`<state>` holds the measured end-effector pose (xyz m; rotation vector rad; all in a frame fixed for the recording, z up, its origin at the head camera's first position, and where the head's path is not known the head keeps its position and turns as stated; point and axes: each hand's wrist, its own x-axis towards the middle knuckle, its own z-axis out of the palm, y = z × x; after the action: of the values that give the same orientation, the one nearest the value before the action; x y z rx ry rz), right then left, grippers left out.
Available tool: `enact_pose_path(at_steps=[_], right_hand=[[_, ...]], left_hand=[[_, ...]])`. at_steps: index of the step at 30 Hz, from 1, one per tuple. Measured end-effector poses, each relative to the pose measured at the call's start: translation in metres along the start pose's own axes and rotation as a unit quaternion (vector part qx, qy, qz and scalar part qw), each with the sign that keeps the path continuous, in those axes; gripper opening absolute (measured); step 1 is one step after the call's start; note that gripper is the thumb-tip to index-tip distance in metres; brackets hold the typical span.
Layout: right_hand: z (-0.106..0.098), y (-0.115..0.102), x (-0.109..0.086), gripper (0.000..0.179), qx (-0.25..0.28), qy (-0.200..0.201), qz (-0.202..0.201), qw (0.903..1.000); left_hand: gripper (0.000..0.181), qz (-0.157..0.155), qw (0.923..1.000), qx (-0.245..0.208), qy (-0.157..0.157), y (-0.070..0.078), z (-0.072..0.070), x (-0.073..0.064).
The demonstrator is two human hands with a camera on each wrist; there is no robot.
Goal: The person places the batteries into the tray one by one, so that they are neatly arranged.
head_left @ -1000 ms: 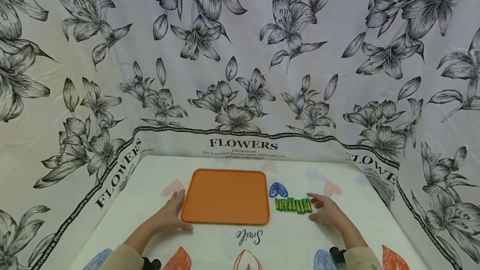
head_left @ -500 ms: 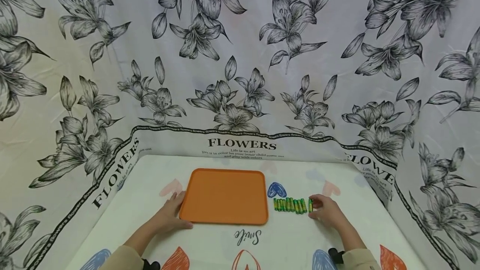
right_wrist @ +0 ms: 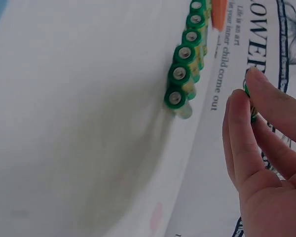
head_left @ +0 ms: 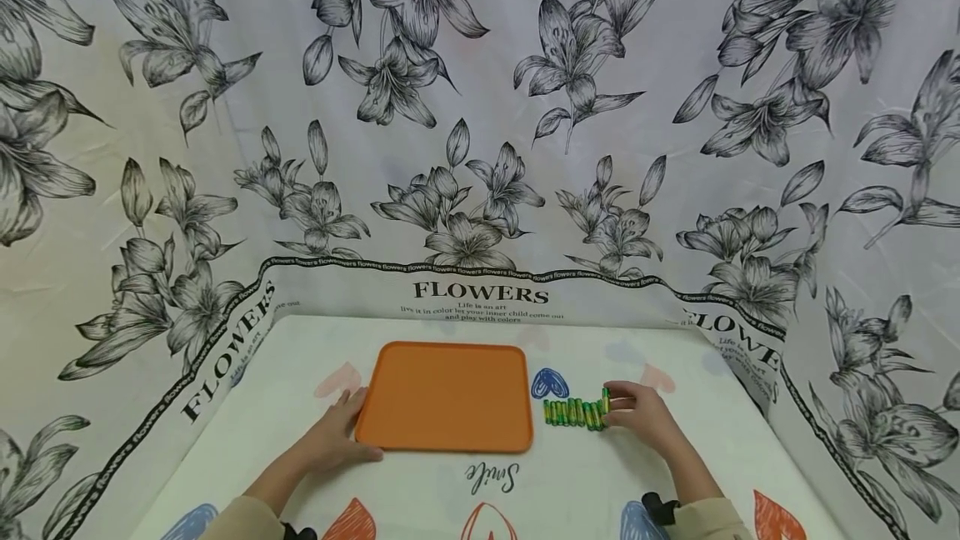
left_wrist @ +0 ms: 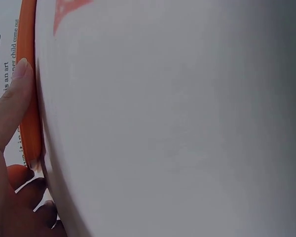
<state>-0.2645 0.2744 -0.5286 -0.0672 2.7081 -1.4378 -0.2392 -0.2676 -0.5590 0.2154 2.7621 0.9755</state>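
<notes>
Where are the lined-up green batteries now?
In the head view, the green battery row lies between the orange tray, on its left, and the right hand, just below the blue heart print.

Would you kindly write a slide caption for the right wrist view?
Right hand pinching one green-and-yellow cylindrical battery near a row of similar batteries on a white surface.

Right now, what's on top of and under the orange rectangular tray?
Nothing shows on top of the orange rectangular tray; the left hand touches its edge. White heart-printed cloth surrounds it; whatever lies directly beneath is covered.
</notes>
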Motion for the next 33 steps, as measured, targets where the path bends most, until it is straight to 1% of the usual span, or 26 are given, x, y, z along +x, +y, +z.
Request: enact_pose_path(at_steps=[2, 7, 15, 22, 26, 30, 33], right_hand=[[0.004, -0.005, 0.001, 0.059, 0.009, 0.001, -0.003, 1.0], [0.017, -0.015, 0.003, 0.058, 0.009, 0.003, -0.011, 0.9999], [0.04, -0.039, 0.01, 0.056, 0.014, -0.012, -0.032, 0.9993], [0.058, -0.058, 0.016, 0.055, 0.0, -0.025, -0.044, 0.9987], [0.068, -0.066, 0.019, 0.053, -0.01, -0.027, -0.049, 0.9984], [0.076, -0.074, 0.022, 0.054, -0.016, -0.033, -0.062, 0.9974], [0.082, -0.081, 0.023, 0.057, -0.014, -0.046, -0.068, 0.9965]], left_hand=[[0.126, -0.004, 1.0, 0.002, 0.001, -0.001, 0.0, 0.0], [0.127, -0.006, 0.9999, 0.013, -0.001, -0.002, 0.004, 0.001], [0.127, -0.006, 0.9998, 0.017, 0.0, -0.003, 0.003, 0.002], [0.127, -0.004, 0.9999, 0.015, -0.001, -0.003, 0.0, 0.001], [0.126, -0.004, 0.9998, 0.02, -0.002, -0.001, 0.0, 0.0], [0.126, -0.007, 0.9998, 0.019, -0.005, 0.001, 0.0, 0.001], [0.126, -0.009, 0.9997, 0.023, -0.006, 0.002, 0.0, 0.0]])
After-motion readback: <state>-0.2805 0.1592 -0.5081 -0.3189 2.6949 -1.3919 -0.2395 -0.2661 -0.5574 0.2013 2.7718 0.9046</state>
